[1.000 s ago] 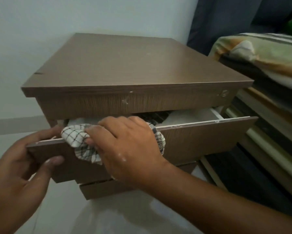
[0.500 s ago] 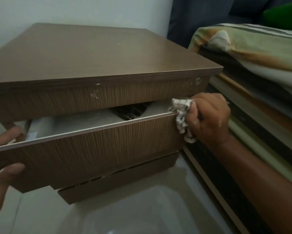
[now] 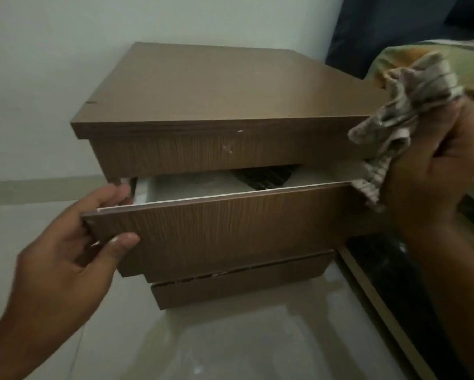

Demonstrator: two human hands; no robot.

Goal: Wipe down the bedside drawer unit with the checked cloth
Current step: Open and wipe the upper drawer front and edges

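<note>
The brown wooden bedside drawer unit (image 3: pixel 216 86) stands against a pale wall. Its upper drawer (image 3: pixel 230 231) is pulled partly out, and pale contents with a dark ribbed object show inside. My left hand (image 3: pixel 74 248) grips the drawer front's left end, fingers over the top edge and thumb on the face. My right hand (image 3: pixel 438 160) holds the bunched checked cloth (image 3: pixel 394 119) up at the unit's right front corner, lifted off the drawer edge. The cloth is blurred by motion.
A bed with patterned bedding (image 3: pixel 468 67) and a dark headboard (image 3: pixel 381 26) lies close on the right, its frame rail (image 3: pixel 381 305) running beside the unit. Pale glossy floor tiles (image 3: pixel 230 338) spread in front. A lower drawer (image 3: pixel 238 283) sits nearly closed.
My right hand swept the cloth along the drawer's top edge from left to right, then lifted it up past the right corner. My left hand kept hold of the drawer's left end.
</note>
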